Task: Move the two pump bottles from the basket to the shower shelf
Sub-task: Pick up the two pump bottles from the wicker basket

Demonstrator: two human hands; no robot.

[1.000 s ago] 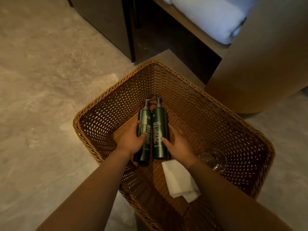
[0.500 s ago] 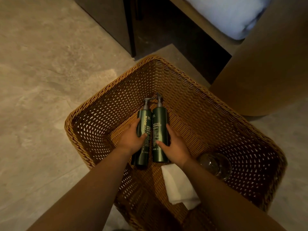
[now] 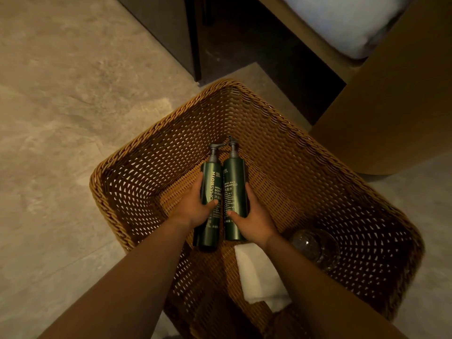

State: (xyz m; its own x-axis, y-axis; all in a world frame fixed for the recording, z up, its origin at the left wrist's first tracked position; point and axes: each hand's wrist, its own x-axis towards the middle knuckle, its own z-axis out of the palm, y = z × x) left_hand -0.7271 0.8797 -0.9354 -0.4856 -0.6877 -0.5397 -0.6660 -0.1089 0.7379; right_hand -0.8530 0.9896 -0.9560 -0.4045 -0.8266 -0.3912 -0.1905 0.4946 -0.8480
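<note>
both dark green pump bottles lie side by side, touching, on the floor of the wicker basket; the left hand wraps the body cleanser bottle, the right hand wraps the shampoo bottle; lift both straight up, keeping clear of the glass and folded white cloth.

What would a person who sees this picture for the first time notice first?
Two dark green pump bottles lie side by side in the middle of a woven basket: the body cleanser bottle in the left hand and the shampoo bottle in the right hand. Near the right wrist lie a folded white cloth and a clear glass.
</note>
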